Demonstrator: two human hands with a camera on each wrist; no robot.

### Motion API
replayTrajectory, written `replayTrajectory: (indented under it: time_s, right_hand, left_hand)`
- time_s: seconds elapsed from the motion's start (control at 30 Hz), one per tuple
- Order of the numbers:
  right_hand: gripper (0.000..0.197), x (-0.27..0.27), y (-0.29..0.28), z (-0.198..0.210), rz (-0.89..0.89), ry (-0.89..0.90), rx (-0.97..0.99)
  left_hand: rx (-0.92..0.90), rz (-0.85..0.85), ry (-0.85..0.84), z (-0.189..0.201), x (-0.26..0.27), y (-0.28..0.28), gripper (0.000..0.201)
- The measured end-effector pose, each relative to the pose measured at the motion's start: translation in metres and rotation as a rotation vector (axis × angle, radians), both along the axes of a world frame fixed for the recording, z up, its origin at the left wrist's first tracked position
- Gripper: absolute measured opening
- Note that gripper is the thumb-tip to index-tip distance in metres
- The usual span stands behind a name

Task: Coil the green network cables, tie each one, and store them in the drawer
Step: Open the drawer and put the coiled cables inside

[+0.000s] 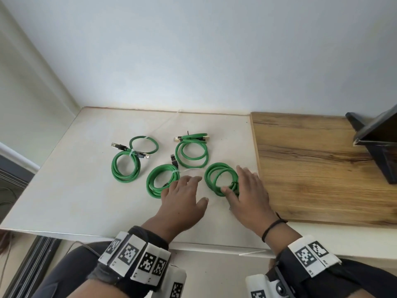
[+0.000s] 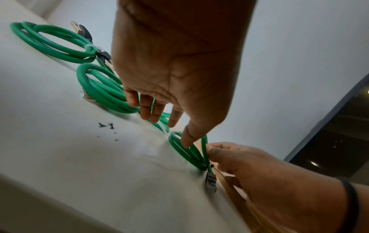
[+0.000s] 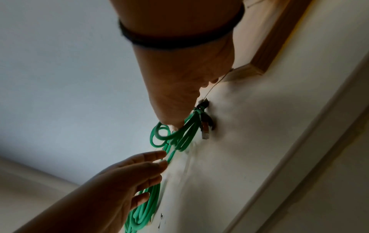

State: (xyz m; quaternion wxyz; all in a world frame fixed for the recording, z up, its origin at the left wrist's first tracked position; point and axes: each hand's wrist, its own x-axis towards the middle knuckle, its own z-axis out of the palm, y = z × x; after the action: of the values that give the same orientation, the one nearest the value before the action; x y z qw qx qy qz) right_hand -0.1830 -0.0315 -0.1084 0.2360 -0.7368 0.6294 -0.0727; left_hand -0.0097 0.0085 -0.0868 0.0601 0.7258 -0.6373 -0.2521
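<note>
Four green coiled cables lie on the white tabletop (image 1: 75,190). A far-left coil (image 1: 125,166) and a back coil (image 1: 192,151) lie untouched. My left hand (image 1: 184,194) is open with straight fingers over the right edge of the middle coil (image 1: 156,181), which has a white tie. In the left wrist view its thumb (image 2: 187,138) reaches towards the right coil (image 2: 189,151). My right hand (image 1: 242,188) pinches that right coil (image 1: 217,175) near its black tie and grey plug (image 2: 210,181), thumb on the strands (image 3: 179,137).
A raised wooden board (image 1: 322,168) adjoins the white top on the right, with a dark angular object (image 1: 378,143) at its far end. Walls close off the back and left. Small dark scraps (image 2: 105,126) lie near the front edge.
</note>
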Motion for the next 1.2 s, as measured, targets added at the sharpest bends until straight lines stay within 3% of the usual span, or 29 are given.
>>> replayTrajectory:
  time_s: [0.1, 0.23, 0.4, 0.57, 0.7, 0.93, 1.2]
  right_hand:
    - [0.09, -0.002, 0.004, -0.005, 0.119, 0.115, 0.186]
    - [0.098, -0.009, 0.01, 0.012, 0.119, 0.04, 0.244]
    - [0.077, -0.042, 0.017, 0.082, 0.075, 0.008, 0.106]
    - [0.06, -0.093, 0.037, 0.155, 0.013, 0.167, 0.021]
    - [0.044, -0.124, 0.07, 0.183, 0.043, 0.328, -0.038]
    - [0.022, -0.142, 0.082, 0.168, 0.112, 0.384, -0.032]
    - [0.016, -0.178, 0.005, 0.109, 0.196, 0.384, 0.059]
  left_hand:
    - [-0.003, 0.06, 0.078, 0.005, -0.002, -0.003, 0.053]
    - [-0.002, 0.084, 0.185, 0.019, -0.004, 0.008, 0.048]
    - [-0.08, 0.034, 0.251, 0.066, -0.009, 0.035, 0.037]
    - [-0.168, -0.036, 0.199, 0.123, -0.014, 0.069, 0.034]
    - [-0.194, -0.078, 0.179, 0.147, -0.025, 0.096, 0.03]
    - [-0.128, -0.008, 0.438, 0.132, -0.042, 0.092, 0.017]
    - [0.036, 0.109, 0.739, 0.066, -0.057, 0.034, 0.011]
